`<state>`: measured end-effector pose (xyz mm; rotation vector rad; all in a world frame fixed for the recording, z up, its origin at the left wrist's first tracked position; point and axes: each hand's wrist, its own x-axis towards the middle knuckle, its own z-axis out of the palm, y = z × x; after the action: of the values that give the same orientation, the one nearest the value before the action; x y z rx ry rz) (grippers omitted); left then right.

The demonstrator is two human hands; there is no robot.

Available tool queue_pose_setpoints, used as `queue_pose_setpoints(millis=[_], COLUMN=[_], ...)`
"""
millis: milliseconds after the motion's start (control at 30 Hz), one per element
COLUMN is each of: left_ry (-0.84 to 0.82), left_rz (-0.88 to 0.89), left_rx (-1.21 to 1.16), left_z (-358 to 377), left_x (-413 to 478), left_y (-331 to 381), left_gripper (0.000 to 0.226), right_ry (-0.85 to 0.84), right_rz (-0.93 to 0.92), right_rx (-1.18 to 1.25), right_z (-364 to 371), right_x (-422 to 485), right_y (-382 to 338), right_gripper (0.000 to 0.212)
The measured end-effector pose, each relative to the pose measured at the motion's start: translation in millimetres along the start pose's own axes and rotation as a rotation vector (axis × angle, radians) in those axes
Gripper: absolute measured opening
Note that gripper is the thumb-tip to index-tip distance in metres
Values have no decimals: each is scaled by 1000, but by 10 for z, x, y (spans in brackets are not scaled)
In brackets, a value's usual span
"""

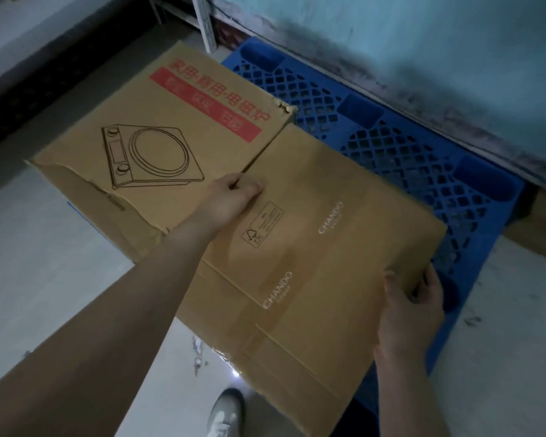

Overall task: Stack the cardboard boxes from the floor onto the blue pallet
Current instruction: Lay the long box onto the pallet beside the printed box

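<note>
Both hands on the CHANDO box (312, 247) — left hand (234, 197) curled over its far-left edge, fingers hooked into the seam against the induction-cooker box (158, 134); right hand (410, 304) clamped round the near-right corner, thumb on top, fingers wrapped down the side. Opposite corners gripped, probably to steer a wide, flat load. Box hanging over the blue pallet (407, 146), butting the cooker box — whether fully set down, impossible to tell. Shoe (226, 411) planted below on the floor.
</note>
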<state>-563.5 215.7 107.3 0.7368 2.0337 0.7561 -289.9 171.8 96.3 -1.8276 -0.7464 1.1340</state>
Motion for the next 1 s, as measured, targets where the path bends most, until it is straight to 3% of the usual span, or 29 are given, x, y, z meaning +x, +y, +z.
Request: queue_pose_setpoints(millis=[300, 733, 867, 1000], left_ry=[31, 33, 145, 172], left_rz=[209, 166, 190, 276], left_rx=[182, 155, 208, 46], left_z=[-49, -97, -51, 106], left_x=[164, 136, -45, -284], left_y=[-193, -207, -171, -1], left_gripper=[46, 51, 48, 37], right_ry=[61, 19, -6, -17], right_rz=[15, 67, 44, -13], right_rx=[-57, -31, -55, 35], right_z=[213, 274, 257, 199], right_x=[-55, -164, -210, -222], right_y=[33, 26, -46, -285], right_gripper=[66, 66, 67, 61])
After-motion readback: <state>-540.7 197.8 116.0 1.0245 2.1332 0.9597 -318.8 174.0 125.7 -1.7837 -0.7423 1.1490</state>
